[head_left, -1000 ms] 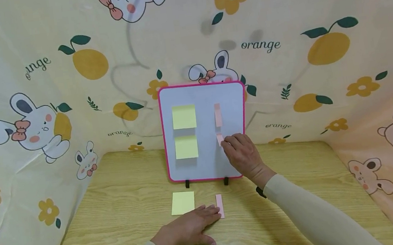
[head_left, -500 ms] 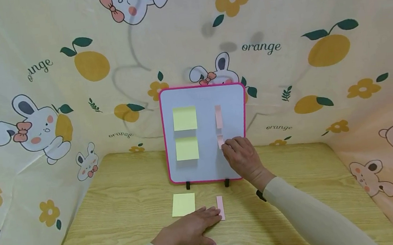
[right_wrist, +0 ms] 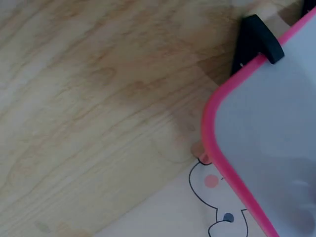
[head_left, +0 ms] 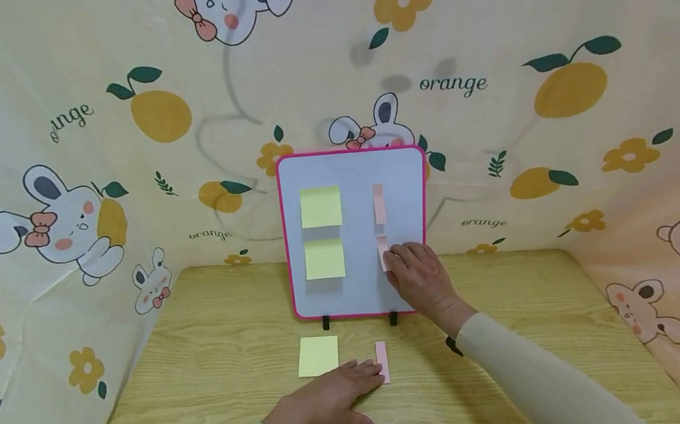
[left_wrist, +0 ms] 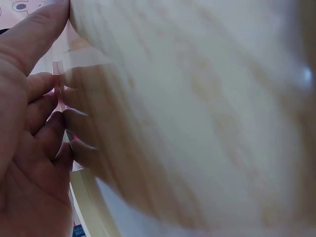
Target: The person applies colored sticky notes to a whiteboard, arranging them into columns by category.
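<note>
In the head view a whiteboard [head_left: 362,293] with a pink frame stands upright. Two yellow sticky notes [head_left: 320,207] are on its left half and a narrow pink sticky strip [head_left: 379,202] is at upper right. Below that strip hangs a second pink strip [head_left: 383,252]; my right hand [head_left: 421,276] has curled fingers at its right edge, pinching it near the middle. My left hand [head_left: 332,398] lies flat on the table, straight fingertips on a pink sticky-note pad [head_left: 381,351]. The left wrist view shows these fingers [left_wrist: 47,126] side by side. The right wrist view misses the right hand.
A yellow sticky-note pad [head_left: 318,356] lies on the wooden table [head_left: 206,367], just beyond the left hand. Black stand feet [head_left: 326,323] hold the board's lower edge; one foot [right_wrist: 259,39] shows in the right wrist view. A patterned cloth [head_left: 469,15] encloses the back and sides.
My right hand has slid slightly down along the lower pink strip, which now hangs straighter and shows more of its length. The left hand stays put.
</note>
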The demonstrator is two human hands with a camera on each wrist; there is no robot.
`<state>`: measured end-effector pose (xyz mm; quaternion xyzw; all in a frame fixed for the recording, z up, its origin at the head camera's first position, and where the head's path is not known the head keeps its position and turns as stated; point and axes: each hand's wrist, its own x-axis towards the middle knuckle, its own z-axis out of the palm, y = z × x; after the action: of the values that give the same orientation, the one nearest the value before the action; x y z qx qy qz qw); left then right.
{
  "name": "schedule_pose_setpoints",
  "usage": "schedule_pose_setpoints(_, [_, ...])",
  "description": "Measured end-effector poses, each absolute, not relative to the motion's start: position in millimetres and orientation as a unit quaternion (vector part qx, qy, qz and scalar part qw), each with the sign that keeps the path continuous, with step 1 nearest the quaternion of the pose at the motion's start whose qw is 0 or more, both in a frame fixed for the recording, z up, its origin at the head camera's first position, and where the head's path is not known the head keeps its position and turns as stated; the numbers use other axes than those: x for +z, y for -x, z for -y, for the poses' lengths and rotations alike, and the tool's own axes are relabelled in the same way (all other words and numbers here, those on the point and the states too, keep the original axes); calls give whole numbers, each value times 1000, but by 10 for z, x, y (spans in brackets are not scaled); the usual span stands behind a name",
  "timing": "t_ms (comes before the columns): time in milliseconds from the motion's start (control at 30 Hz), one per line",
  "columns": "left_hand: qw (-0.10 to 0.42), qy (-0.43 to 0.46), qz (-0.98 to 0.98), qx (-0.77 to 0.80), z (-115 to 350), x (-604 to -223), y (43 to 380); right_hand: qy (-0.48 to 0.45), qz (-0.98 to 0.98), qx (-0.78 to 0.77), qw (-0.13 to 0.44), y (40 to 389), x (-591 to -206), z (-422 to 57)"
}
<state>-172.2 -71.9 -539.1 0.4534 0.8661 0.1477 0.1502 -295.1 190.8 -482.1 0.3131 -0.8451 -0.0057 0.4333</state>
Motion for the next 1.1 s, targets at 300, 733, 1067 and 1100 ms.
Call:
schedule_pose_setpoints(300, [144, -458, -866, 138, 714, -5416, 1735, -291, 876, -47, 383, 2885, -4944, -1969])
schedule_pose_setpoints(733, [92, -481, -869, 67, 670, -5327, 1738, -298, 907, -114, 274, 2697, -5085, -2021])
schedule_pose_setpoints(1067, [-39, -512, -858, 14, 557, -5315, 1791, -290, 909, -117, 276, 2677, -5170, -2028])
schedule_pose_setpoints(1100, [-41, -510, -859, 14, 548, -5318, 1790, -289, 909, -116, 277, 2678, -5173, -2028])
